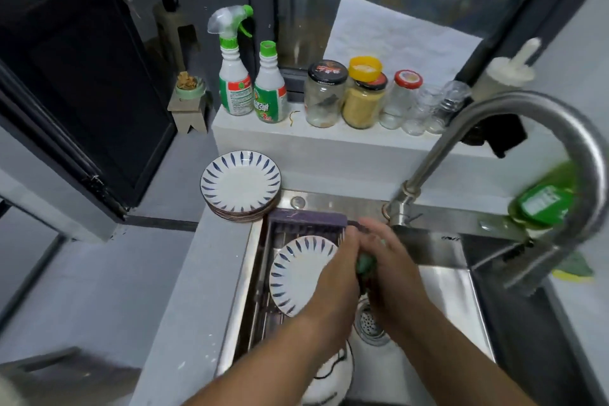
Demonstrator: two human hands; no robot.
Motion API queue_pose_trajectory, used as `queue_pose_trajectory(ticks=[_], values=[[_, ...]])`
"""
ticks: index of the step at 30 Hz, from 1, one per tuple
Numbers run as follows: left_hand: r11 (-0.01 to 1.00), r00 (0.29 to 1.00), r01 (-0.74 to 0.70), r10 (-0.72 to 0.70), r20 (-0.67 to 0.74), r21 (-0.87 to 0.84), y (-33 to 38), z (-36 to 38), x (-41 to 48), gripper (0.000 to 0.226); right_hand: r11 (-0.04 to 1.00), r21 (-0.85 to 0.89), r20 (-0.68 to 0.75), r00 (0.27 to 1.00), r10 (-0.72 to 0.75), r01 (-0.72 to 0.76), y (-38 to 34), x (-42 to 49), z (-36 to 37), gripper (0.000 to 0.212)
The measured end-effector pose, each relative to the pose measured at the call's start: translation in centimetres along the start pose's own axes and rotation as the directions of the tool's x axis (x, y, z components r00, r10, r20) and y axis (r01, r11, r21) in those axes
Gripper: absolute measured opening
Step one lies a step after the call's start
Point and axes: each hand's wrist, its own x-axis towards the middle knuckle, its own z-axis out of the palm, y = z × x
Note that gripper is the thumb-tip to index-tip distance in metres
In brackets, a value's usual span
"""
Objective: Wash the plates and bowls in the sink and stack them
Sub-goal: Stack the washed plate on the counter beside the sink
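Over the steel sink [454,300] my left hand [336,277] and my right hand [392,270] press together around a green scouring sponge [365,265]. Just left of my left hand, a white plate with blue leaf marks [296,273] leans in the dark drying rack [273,260] set in the sink. A stack of matching plates [240,186] sits on the counter corner behind the sink. At the sink's near edge lies a white bowl or plate [329,379], partly hidden by my left forearm.
The curved steel faucet [560,142] arches over the sink's right side. A green dish soap bottle [543,204] stands behind it. Spray bottles [235,76] and glass jars [362,99] line the ledge behind. The drain strainer [369,323] lies under my hands.
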Motion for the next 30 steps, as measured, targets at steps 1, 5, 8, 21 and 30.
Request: queue_pose_trajectory(ticks=[1,5,8,21,30], values=[[0.998,1.0,0.005,-0.004,0.013,-0.07,-0.6,1.7,-1.2,0.046,0.999,-0.034,0.005,1.0,-0.008,0.008,0.6,-1.3,-1.0,0.027],[0.924,0.989,0.148,-0.134,0.062,-0.352,-4.0,7.0,-5.2,0.06,0.983,-0.179,-0.082,0.995,-0.051,0.036,2.7,-4.9,-6.9,0.024],[0.976,0.989,0.142,-0.132,0.069,-0.163,-7.2,9.7,-6.4,0.074,0.97,-0.242,-0.147,0.987,-0.067,0.03,3.5,-6.5,-12.0,0.015],[0.937,0.993,0.032,0.01,-0.12,0.347,-11.8,14.3,-6.9,0.04,0.982,-0.172,0.048,0.995,0.083,-0.073,0.0,-8.8,-29.0,0.031],[0.944,0.982,0.044,0.019,-0.187,0.326,-12.1,13.5,-6.2,0.045,0.947,-0.259,-0.135,0.978,0.159,-0.19,0.0,-6.2,-31.2,0.046]])
